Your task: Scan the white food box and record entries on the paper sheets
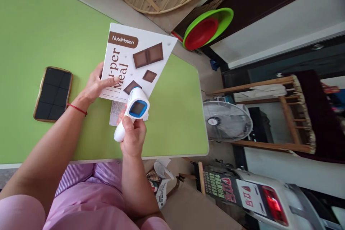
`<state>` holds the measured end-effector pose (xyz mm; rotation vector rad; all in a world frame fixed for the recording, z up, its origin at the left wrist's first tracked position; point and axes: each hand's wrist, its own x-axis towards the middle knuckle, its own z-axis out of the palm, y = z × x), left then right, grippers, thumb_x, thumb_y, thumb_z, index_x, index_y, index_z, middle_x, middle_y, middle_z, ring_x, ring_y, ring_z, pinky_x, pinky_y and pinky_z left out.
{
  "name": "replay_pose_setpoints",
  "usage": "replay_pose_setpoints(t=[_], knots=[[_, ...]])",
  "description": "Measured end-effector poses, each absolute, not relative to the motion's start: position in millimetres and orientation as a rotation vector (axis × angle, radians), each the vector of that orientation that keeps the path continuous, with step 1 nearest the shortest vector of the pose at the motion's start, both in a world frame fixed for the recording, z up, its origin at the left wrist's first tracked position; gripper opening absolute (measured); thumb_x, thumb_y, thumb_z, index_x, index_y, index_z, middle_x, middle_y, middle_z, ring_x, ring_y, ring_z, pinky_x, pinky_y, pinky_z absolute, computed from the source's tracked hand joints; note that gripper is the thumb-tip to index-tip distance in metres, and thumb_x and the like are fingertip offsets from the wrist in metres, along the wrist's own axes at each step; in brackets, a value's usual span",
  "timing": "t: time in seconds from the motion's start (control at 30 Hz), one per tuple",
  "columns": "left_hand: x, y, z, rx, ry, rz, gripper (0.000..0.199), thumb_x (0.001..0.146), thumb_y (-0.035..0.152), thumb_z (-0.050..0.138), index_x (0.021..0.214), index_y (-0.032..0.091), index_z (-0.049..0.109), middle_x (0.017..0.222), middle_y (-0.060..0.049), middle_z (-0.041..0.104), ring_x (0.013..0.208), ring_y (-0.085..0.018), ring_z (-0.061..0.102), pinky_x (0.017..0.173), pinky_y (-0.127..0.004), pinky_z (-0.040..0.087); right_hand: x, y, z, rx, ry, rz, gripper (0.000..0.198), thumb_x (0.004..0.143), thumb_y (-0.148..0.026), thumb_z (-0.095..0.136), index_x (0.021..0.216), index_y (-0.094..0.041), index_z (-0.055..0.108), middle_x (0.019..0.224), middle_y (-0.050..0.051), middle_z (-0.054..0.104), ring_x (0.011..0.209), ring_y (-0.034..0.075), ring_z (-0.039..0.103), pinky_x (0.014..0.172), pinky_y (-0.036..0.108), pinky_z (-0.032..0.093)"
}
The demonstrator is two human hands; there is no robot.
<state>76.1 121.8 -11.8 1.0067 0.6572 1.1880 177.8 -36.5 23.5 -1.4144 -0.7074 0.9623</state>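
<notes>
My left hand [95, 83] grips the lower left edge of a white box [126, 57], its thumb across the front. The box is tilted above the table and shows "NutriMotion" and pictures of chocolate pieces. In my right hand [133, 134] is a white infrared thermometer [122, 132] with a blue-framed, dark screen turned up towards me. The thermometer's head overlaps the lower edge of the box; whether they touch, I cannot tell. Beneath them, a printed paper [114, 113] shows partly on the table, mostly covered.
The table [175, 125] has a green top with a pale rim. A smartphone [54, 93] in a brown case lies to the left. Beyond the right edge stand a fan [229, 120] and a wooden rack [289, 118]. Green and red basins [202, 34] are at the back.
</notes>
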Motion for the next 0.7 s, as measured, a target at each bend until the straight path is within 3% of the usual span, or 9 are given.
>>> replay_pose_setpoints(t=[0.3,0.53,0.63,0.7], knots=[[77,119,-8,1.015,0.610,1.154,0.071,0.058,0.059,0.093,0.108,0.018,0.065,0.111,-0.011,0.075,0.096,-0.030,0.073,0.080,-0.040,0.061,177,-48,36,-1.437,-0.829,0.900,0.036,0.074,-0.054,0.079,0.089,-0.023,0.068,0.077,-0.002,0.060,0.067,0.012,0.050,0.063,0.027,0.046],[76,122,-13,1.123,0.658,1.210,0.088,0.057,0.063,0.094,0.127,0.024,0.058,0.122,-0.011,0.072,0.113,-0.035,0.070,0.088,-0.044,0.061,209,-56,30,-1.543,-0.893,0.645,0.036,0.074,-0.053,0.079,0.090,-0.022,0.070,0.079,0.000,0.066,0.072,0.015,0.059,0.070,0.030,0.052],[75,126,-16,1.183,0.662,1.237,0.099,0.054,0.065,0.094,0.135,0.028,0.053,0.130,-0.011,0.067,0.120,-0.035,0.065,0.091,-0.045,0.061,246,-50,18,-1.762,-0.988,0.419,0.045,0.072,-0.057,0.078,0.095,-0.020,0.072,0.086,0.004,0.070,0.080,0.019,0.064,0.078,0.034,0.053],[75,130,-20,1.229,0.677,1.243,0.103,0.052,0.064,0.094,0.139,0.030,0.051,0.135,-0.011,0.063,0.125,-0.036,0.061,0.095,-0.047,0.060,273,-45,5,-1.913,-1.043,0.329,0.061,0.069,-0.062,0.076,0.109,-0.017,0.072,0.095,0.009,0.072,0.088,0.024,0.067,0.082,0.038,0.054]])
